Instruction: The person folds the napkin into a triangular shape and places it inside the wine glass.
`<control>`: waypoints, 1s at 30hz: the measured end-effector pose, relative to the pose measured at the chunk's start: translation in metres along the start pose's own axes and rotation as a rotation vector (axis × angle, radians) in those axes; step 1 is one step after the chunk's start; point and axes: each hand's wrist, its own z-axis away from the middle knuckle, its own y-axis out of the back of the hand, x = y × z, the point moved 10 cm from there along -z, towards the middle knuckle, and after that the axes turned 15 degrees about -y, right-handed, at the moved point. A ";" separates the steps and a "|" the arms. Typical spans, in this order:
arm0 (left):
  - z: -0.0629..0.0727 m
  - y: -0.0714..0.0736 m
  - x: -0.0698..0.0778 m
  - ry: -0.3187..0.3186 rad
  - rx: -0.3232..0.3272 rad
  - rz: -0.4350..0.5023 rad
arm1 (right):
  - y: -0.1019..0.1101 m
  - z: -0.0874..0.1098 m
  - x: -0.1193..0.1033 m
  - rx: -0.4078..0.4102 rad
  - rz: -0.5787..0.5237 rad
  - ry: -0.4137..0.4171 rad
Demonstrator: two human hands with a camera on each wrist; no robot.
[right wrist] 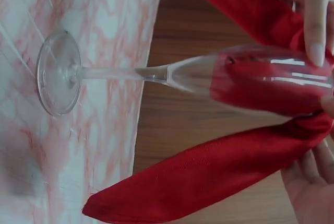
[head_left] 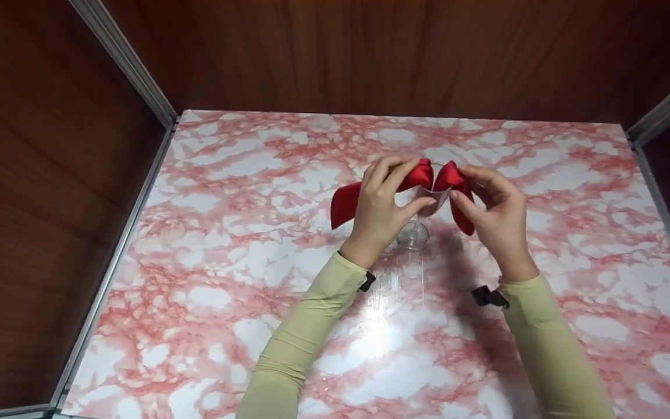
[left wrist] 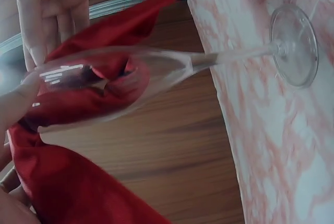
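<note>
A clear stemmed flute glass [head_left: 413,235] stands upright on the table, its foot resting on the surface. The middle of a red satin cloth napkin [right wrist: 245,80] is tucked down inside the bowl, and its two ends drape over the rim on opposite sides. At the rim's left side my left hand [head_left: 381,203] pinches the cloth, thumb against the glass. My right hand [head_left: 498,209] pinches the cloth at the right side of the rim. In the left wrist view the glass stem [left wrist: 235,57] shows below the cloth; fingers hide part of the rim.
The tabletop [head_left: 224,279] has a red and white marbled pattern. Dark wooden panels [head_left: 370,58] with metal edging rise at the back and sides. A black strap [head_left: 489,297] circles the right wrist, over a light green sleeve [head_left: 550,343].
</note>
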 end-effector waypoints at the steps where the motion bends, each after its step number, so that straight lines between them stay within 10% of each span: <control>1: 0.000 -0.001 -0.001 0.010 0.006 0.001 | 0.000 -0.003 0.002 -0.015 -0.019 -0.010; 17: 0.005 -0.023 -0.022 0.189 -0.107 0.279 | -0.003 -0.012 0.016 -0.238 -0.037 -0.103; 30: -0.004 -0.030 -0.048 0.272 -0.113 0.394 | 0.000 -0.033 0.032 -0.167 -0.048 -0.117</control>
